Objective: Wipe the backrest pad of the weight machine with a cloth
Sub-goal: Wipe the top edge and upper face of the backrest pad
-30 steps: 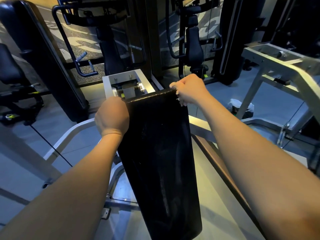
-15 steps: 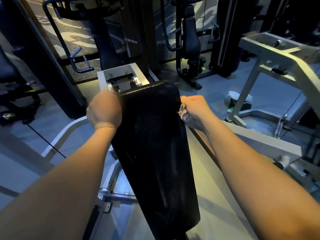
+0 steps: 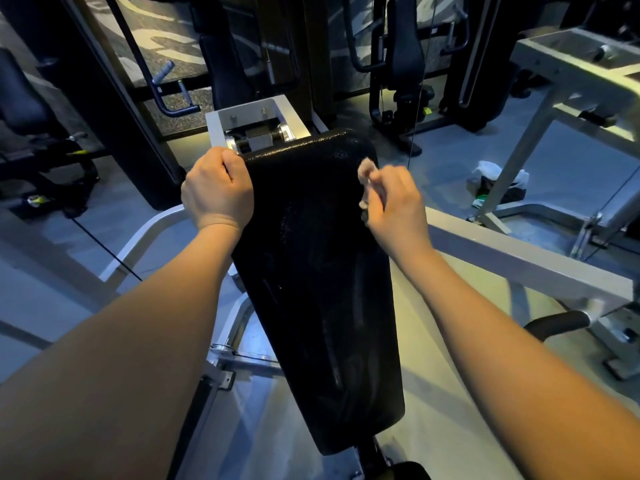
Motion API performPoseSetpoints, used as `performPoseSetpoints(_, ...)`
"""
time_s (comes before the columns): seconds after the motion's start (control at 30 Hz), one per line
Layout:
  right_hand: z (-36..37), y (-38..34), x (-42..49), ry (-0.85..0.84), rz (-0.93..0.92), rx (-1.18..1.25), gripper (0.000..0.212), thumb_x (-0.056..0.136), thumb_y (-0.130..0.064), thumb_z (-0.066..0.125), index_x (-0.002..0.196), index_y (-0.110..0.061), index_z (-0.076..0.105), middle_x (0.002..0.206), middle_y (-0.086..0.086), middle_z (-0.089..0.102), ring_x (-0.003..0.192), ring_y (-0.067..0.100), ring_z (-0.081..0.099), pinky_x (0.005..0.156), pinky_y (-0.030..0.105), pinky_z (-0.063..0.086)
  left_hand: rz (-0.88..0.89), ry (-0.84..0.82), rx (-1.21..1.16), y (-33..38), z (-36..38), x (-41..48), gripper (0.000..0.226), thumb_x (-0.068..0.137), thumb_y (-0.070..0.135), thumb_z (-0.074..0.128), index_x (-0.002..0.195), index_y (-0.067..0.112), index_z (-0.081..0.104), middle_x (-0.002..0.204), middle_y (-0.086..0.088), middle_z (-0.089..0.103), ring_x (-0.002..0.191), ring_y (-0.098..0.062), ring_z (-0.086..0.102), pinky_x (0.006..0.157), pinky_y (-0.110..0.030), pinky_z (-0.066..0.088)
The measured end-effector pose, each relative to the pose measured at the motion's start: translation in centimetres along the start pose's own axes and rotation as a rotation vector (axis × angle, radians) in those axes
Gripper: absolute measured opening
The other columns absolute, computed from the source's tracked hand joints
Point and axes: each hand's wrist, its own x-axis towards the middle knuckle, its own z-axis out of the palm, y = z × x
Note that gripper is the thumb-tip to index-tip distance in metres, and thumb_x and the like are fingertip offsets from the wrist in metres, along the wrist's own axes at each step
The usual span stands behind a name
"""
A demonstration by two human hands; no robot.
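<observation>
A long black backrest pad (image 3: pixel 315 278) runs from the top centre down toward me, tilted on its grey frame. My left hand (image 3: pixel 218 188) grips the pad's upper left edge, fingers curled over it. My right hand (image 3: pixel 394 202) holds a small pale cloth (image 3: pixel 364 173) bunched in its fingers, against the pad's upper right edge. Only a bit of the cloth shows above the knuckles. Faint wipe streaks mark the pad's surface.
Grey steel frame bars (image 3: pixel 519 258) run to the right and left of the pad. A white bracket with a roller (image 3: pixel 256 129) sits behind the pad's top. A white bag (image 3: pixel 498 178) lies on the floor at right. Dark weight machines (image 3: pixel 401 57) stand beyond.
My right hand with the cloth moved from the pad's top right corner down along its right edge. My left hand kept its grip on the upper left edge.
</observation>
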Motion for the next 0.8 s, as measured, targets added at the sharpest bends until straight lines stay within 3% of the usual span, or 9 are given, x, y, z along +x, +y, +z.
performPoseSetpoints(0.2,0.8,3.0,-8.7,-0.233,0.168,-0.050,0.018,0.104,-0.018,0.054,0.095,-0.030,0.043,0.098,-0.003,0.046,0.077,0.009,0.052,0.065,0.024,0.047,0.013,-0.002,0.001,-0.2,0.1,0.0,0.039,0.102,0.030,0.033,0.095,0.010,0.066,0.091,-0.011,0.066,0.078,-0.028,0.051,0.066,-0.035,0.035)
performPoseSetpoints(0.27,0.3,2.1,-6.5,-0.145,0.127,0.002,0.010,0.104,-0.017,0.051,0.098,-0.023,0.045,0.100,-0.002,0.045,0.077,0.016,0.053,0.065,0.031,0.046,0.016,0.000,-0.001,-0.2,0.1,0.1,0.039,0.102,0.029,0.033,0.095,0.009,0.066,0.090,-0.011,0.065,0.077,-0.027,0.050,0.065,-0.033,0.032)
performPoseSetpoints(0.37,-0.3,0.3,-0.9,0.034,0.033,-0.045,0.005,0.103,-0.011,0.052,0.105,-0.006,0.053,0.103,0.004,0.046,0.080,0.020,0.049,0.069,0.029,0.038,0.020,0.005,0.008,-0.1,0.0,0.0,0.040,0.102,0.029,0.033,0.096,0.010,0.067,0.092,-0.011,0.066,0.077,-0.025,0.048,0.066,-0.032,0.029)
performPoseSetpoints(0.47,0.6,1.1,-1.5,0.020,-0.003,-0.084,0.005,0.099,-0.004,0.054,0.103,-0.005,0.057,0.101,0.006,0.049,0.083,0.019,0.046,0.070,0.030,0.038,0.028,0.001,0.006,-0.2,0.1,0.0,0.040,0.102,0.030,0.033,0.099,0.011,0.068,0.093,-0.011,0.067,0.079,-0.027,0.052,0.067,-0.032,0.031)
performPoseSetpoints(0.57,1.4,2.9,-7.8,-0.092,0.063,-0.052,0.016,0.097,0.001,0.058,0.097,-0.015,0.057,0.098,0.001,0.046,0.083,0.010,0.041,0.073,0.007,0.037,0.033,0.006,0.008,-0.3,0.2,0.1,0.041,0.102,0.030,0.033,0.100,0.011,0.068,0.094,-0.013,0.068,0.085,-0.034,0.058,0.068,-0.034,0.032)
performPoseSetpoints(0.6,1.3,3.3,-9.3,-0.130,0.072,-0.046,0.021,0.099,-0.001,0.058,0.095,-0.021,0.053,0.097,-0.001,0.045,0.082,0.012,0.043,0.071,0.005,0.037,0.033,0.009,0.009,-0.3,0.2,0.1,0.041,0.101,0.031,0.032,0.100,0.011,0.068,0.094,-0.013,0.068,0.085,-0.034,0.059,0.068,-0.035,0.033)
performPoseSetpoints(0.67,1.0,3.8,-9.0,-0.157,0.046,-0.061,0.019,0.102,-0.009,0.057,0.094,-0.023,0.048,0.097,-0.003,0.043,0.082,0.019,0.050,0.067,0.016,0.040,0.036,0.013,0.008,-0.4,0.2,0.2,0.042,0.100,0.032,0.031,0.099,0.011,0.067,0.092,-0.012,0.068,0.084,-0.034,0.059,0.067,-0.036,0.034)
performPoseSetpoints(0.73,0.6,3.4,-5.8,-0.094,0.044,-0.049,0.006,0.103,-0.010,0.055,0.098,-0.014,0.051,0.099,-0.002,0.042,0.081,0.019,0.048,0.065,0.030,0.038,0.041,0.012,0.002,-0.4,0.3,0.2,0.042,0.100,0.033,0.031,0.098,0.011,0.067,0.091,-0.011,0.067,0.082,-0.032,0.058,0.066,-0.034,0.033)
performPoseSetpoints(0.8,0.3,2.4,-2.4,0.005,0.045,-0.043,0.003,0.102,-0.007,0.053,0.103,-0.005,0.053,0.101,0.000,0.041,0.081,0.017,0.044,0.067,0.023,0.030,0.038,0.011,-0.001,-0.4,0.2,0.1,0.042,0.100,0.032,0.031,0.096,0.011,0.067,0.088,-0.009,0.065,0.080,-0.029,0.056,0.066,-0.034,0.033)
